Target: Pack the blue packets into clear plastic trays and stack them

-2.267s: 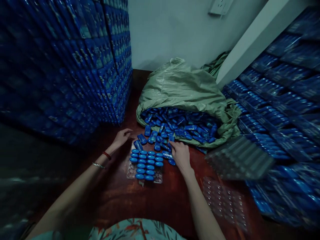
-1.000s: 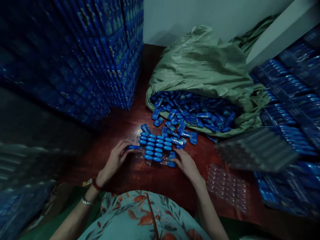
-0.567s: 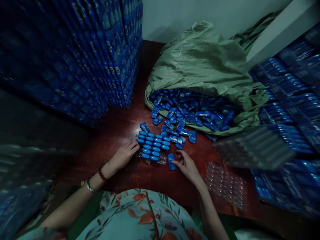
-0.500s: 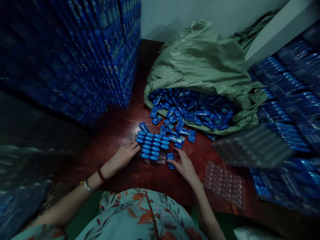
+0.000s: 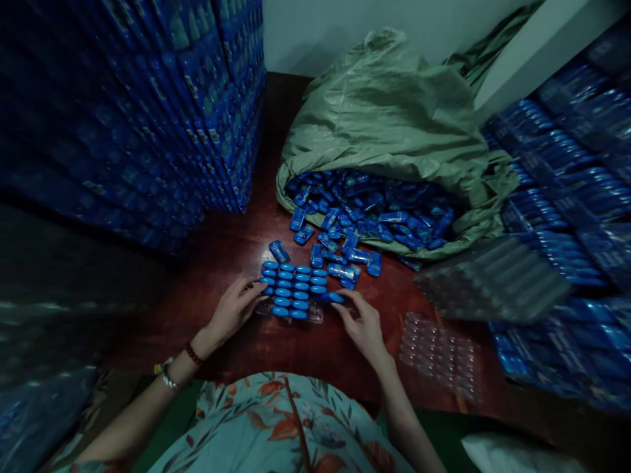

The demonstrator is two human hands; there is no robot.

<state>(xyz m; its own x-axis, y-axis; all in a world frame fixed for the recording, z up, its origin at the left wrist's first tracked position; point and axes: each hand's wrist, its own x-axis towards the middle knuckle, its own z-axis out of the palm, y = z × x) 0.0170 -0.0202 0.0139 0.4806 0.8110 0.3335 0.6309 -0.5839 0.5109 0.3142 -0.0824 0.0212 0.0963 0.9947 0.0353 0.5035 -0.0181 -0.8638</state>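
Note:
A clear plastic tray [image 5: 315, 313] lies on the red-brown table, with several rows of small glossy blue packs [image 5: 299, 295] standing on edge in it. My left hand [image 5: 237, 307] is at the tray's left side, its fingertips closed on a blue pack [image 5: 267, 290] at the end of the left column. On the other side, my right hand [image 5: 362, 320] pinches another blue pack [image 5: 334, 297] between thumb and fingers, close to the tray's right edge. Loose blue packs [image 5: 338, 257] are scattered just beyond the tray. Front cells of the tray show bare plastic.
A large green sack [image 5: 389, 125] lies behind, its mouth spilling blue packs. Another clear tray [image 5: 441, 355] lies to the right, near a stack of nested trays [image 5: 493, 279]. Tall stacks of packed blue trays stand at left [image 5: 197, 118] and right [image 5: 557, 197].
My right hand has lifted a blue pack off the table and turned it toward the tray. My left fingers now hold a pack at the left column. The view has shifted slightly.

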